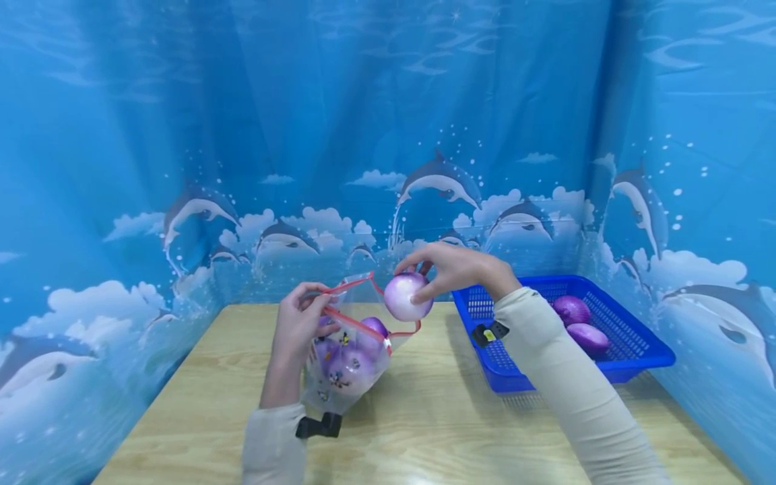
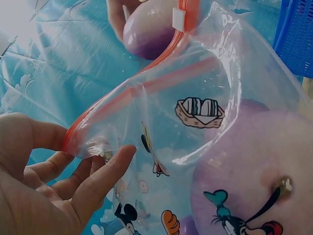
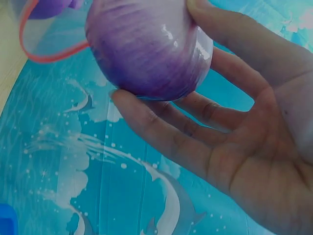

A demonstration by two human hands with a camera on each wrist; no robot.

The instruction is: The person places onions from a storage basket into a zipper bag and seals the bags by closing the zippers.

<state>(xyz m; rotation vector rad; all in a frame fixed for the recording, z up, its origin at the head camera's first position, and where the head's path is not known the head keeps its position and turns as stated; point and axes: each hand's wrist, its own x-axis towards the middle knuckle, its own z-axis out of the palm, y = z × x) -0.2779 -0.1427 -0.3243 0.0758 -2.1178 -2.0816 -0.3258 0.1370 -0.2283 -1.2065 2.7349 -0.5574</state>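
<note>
A clear zip bag (image 1: pixel 348 377) with a red zip edge and cartoon prints holds several purple onions. My left hand (image 1: pixel 302 320) pinches the bag's red edge (image 2: pixel 73 134) between thumb and fingers at its left side, and the mouth gapes. In my right hand (image 1: pixel 455 268) is a purple-and-white onion (image 1: pixel 407 296), gripped between thumb and fingers right at the right side of the bag's mouth. The right wrist view shows this onion (image 3: pixel 146 49) close up, with the red rim beside it. A white slider (image 2: pixel 179 19) sits on the zip.
To the right stands a blue plastic basket (image 1: pixel 645 353) with two purple onions (image 1: pixel 572 310) in it; my right forearm passes over its near left part. The wooden table (image 1: pixel 200 404) carries everything. A blue dolphin-print curtain (image 1: pixel 339 135) hangs behind and at both sides.
</note>
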